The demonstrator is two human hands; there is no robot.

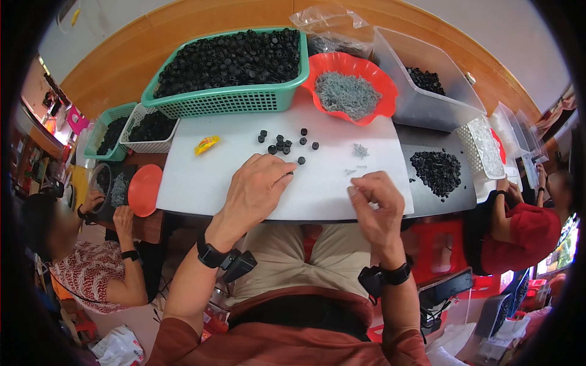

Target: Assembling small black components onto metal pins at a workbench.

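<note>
My left hand [259, 186] is closed over the white sheet [201, 183], its fingertips pinching a small black plastic cap that is mostly hidden. Just beyond it lies a loose group of black caps [280, 146], with a single black cap [301, 160] a little nearer. To the right, my right hand [379, 201] has thumb and forefinger pressed together; whatever is between them is too small to make out. A few loose screws [350, 172] lie beside its fingertips, and a small pile of screws [360, 150] sits farther back.
A green basket [232, 102] of black caps stands at the back, beside a red bowl [386, 113] of screws and a clear bin [427, 110]. A yellow packet [207, 144] lies left. Small black parts [436, 174] are heaped right. People work on both sides.
</note>
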